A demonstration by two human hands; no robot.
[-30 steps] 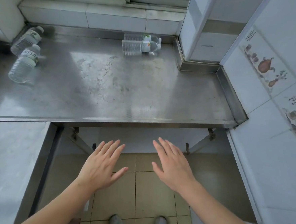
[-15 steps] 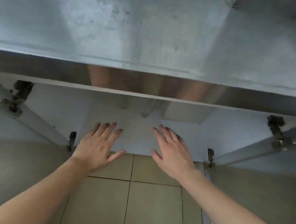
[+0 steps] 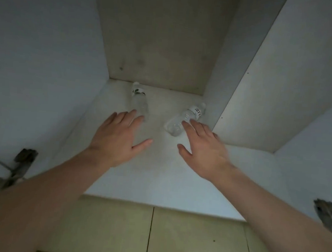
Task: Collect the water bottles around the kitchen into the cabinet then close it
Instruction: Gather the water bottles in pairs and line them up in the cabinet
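Note:
I look into an open white cabinet (image 3: 157,176) under the counter. Two clear water bottles lie on its floor near the back. The left bottle (image 3: 139,99) points its cap at the back wall. The right bottle (image 3: 183,119) lies slanted, cap toward the right wall. My left hand (image 3: 117,138) hovers palm down with fingers spread, its fingertips at the base of the left bottle. My right hand (image 3: 205,148) is also spread, its fingertips over the right bottle's body. Neither hand grips a bottle.
A vertical white divider (image 3: 252,82) bounds the compartment on the right. Dark door hinges sit at the left (image 3: 17,166) and right (image 3: 326,213) edges. Beige floor tiles (image 3: 153,235) lie in front of the cabinet.
My view dropped from the steel counter with several bottles to below its edge, then into the cabinet. Both hands reached forward inside, up to the two bottles lying there.

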